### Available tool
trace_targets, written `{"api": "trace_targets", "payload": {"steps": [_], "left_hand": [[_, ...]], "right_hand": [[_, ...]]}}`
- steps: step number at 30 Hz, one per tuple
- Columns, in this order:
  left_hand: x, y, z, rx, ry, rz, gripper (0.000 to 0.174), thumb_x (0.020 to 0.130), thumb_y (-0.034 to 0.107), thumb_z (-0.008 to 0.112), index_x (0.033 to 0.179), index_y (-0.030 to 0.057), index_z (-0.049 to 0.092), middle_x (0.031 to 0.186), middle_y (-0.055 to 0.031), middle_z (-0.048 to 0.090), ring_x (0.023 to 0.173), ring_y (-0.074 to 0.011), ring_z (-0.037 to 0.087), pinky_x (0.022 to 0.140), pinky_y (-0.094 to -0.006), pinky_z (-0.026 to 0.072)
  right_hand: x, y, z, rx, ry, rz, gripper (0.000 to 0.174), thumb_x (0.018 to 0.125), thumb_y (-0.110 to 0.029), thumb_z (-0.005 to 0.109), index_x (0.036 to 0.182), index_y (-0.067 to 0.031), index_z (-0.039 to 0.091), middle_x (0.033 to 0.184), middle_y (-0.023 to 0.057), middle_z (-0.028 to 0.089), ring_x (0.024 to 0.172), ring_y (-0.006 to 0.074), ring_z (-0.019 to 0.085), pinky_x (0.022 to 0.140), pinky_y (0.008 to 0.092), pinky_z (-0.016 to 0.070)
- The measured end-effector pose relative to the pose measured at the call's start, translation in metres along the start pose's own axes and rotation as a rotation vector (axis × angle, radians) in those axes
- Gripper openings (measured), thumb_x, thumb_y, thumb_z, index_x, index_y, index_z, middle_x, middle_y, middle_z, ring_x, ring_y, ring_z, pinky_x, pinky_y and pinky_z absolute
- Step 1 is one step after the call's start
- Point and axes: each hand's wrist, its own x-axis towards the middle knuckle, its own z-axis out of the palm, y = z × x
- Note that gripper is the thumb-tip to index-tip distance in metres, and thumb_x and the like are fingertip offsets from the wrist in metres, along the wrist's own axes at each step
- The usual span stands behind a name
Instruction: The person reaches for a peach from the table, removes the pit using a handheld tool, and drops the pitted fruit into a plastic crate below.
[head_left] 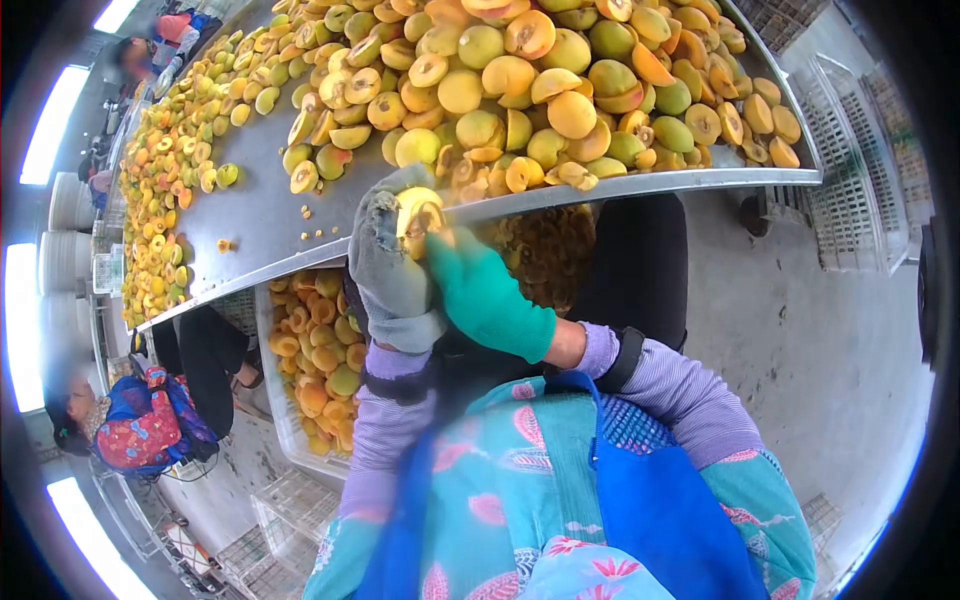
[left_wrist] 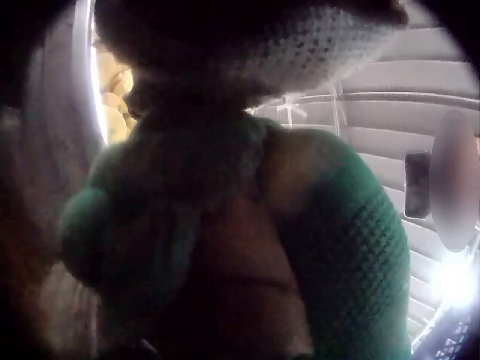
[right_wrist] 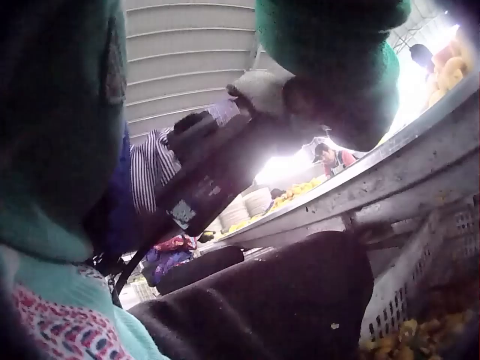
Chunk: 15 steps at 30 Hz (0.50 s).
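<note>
Just over the near edge of a metal table, my left hand (head_left: 388, 265), in a worn grey glove, grips a yellow apricot (head_left: 416, 212) with its cut flesh facing up. My right hand (head_left: 490, 297) wears a green glove with bare fingertips, which pinch the fruit's right side. Both hands meet at the apricot, partly blurred. Curled green-gloved fingers (left_wrist: 352, 217) fill the dark left wrist view below the grey knit glove (left_wrist: 322, 52). From the right wrist, the green glove (right_wrist: 337, 75) hides the fruit.
Halved apricots (head_left: 560, 100) are heaped on the metal table (head_left: 250, 205), whose raised rim (head_left: 700, 180) runs before me. Below stand a white crate (head_left: 290, 430) of apricot halves and a pile of brownish pieces (head_left: 548, 250). Plastic crates (head_left: 850, 160) stand right; another person (head_left: 150, 420) sits left.
</note>
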Motion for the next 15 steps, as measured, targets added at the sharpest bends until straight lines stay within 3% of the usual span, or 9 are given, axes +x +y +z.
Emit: {"api": "trace_targets", "payload": {"steps": [1, 4, 7, 10, 13, 15], "left_hand": [[-0.001, -0.005, -0.003, 0.029, -0.009, 0.0, 0.036, 0.103, 0.025, 0.041, 0.117, -0.0026, 0.059, 0.109, -0.0119, 0.061, 0.091, -0.0188, 0.062, 0.08, -0.0295, 0.0512], [0.007, -0.011, -0.007, 0.399, -0.109, 0.311, 0.034, 0.102, 0.025, 0.043, 0.113, -0.0028, 0.06, 0.105, -0.0102, 0.062, 0.09, -0.0164, 0.061, 0.079, -0.0287, 0.0506], [0.005, 0.007, 0.008, -0.196, -0.016, -0.261, 0.031, 0.102, 0.021, 0.043, 0.111, -0.003, 0.06, 0.101, -0.0099, 0.063, 0.089, -0.0162, 0.061, 0.078, -0.0292, 0.0507], [0.002, -0.003, 0.005, 0.054, -0.022, -0.071, 0.033, 0.102, 0.024, 0.042, 0.108, -0.0025, 0.06, 0.098, -0.011, 0.063, 0.088, -0.0173, 0.061, 0.075, -0.0291, 0.0506], [0.002, 0.001, 0.003, -0.229, -0.089, -0.184, 0.036, 0.102, 0.028, 0.04, 0.106, -0.0022, 0.06, 0.095, -0.0122, 0.064, 0.086, -0.0174, 0.061, 0.073, -0.0292, 0.0505], [0.003, 0.003, -0.001, -0.224, -0.126, -0.222, 0.036, 0.102, 0.028, 0.04, 0.104, -0.0019, 0.06, 0.094, -0.0122, 0.065, 0.084, -0.0173, 0.061, 0.073, -0.0293, 0.0505]], "right_hand": [[0.0, 0.001, -0.002, -0.01, -0.001, -0.052, 0.034, 0.1, -0.031, 0.044, 0.103, 0.0007, 0.055, 0.086, 0.0298, 0.061, 0.083, 0.0477, 0.059, 0.066, 0.051, 0.0465], [0.0, 0.0, -0.01, -0.024, 0.002, -0.143, 0.035, 0.101, -0.031, 0.044, 0.105, 0.0012, 0.055, 0.089, 0.0301, 0.061, 0.085, 0.0474, 0.06, 0.066, 0.0504, 0.0471], [-0.001, -0.002, -0.009, -0.041, -0.013, -0.13, 0.037, 0.101, -0.033, 0.043, 0.106, 0.0016, 0.056, 0.092, 0.0295, 0.062, 0.087, 0.047, 0.061, 0.069, 0.049, 0.0481], [0.0, -0.001, -0.01, -0.071, -0.117, -0.074, 0.042, 0.1, -0.037, 0.043, 0.106, 0.0018, 0.058, 0.093, 0.0283, 0.063, 0.088, 0.0466, 0.062, 0.073, 0.0479, 0.0487], [-0.002, -0.007, -0.016, 0.006, -0.198, 0.12, 0.046, 0.099, -0.041, 0.043, 0.105, 0.0018, 0.059, 0.092, 0.0275, 0.064, 0.088, 0.0462, 0.062, 0.075, 0.0474, 0.0489], [0.001, -0.004, -0.013, 0.006, -0.213, 0.108, 0.048, 0.099, -0.043, 0.043, 0.105, 0.0019, 0.059, 0.09, 0.0271, 0.064, 0.086, 0.0455, 0.062, 0.074, 0.0471, 0.0492]]}}
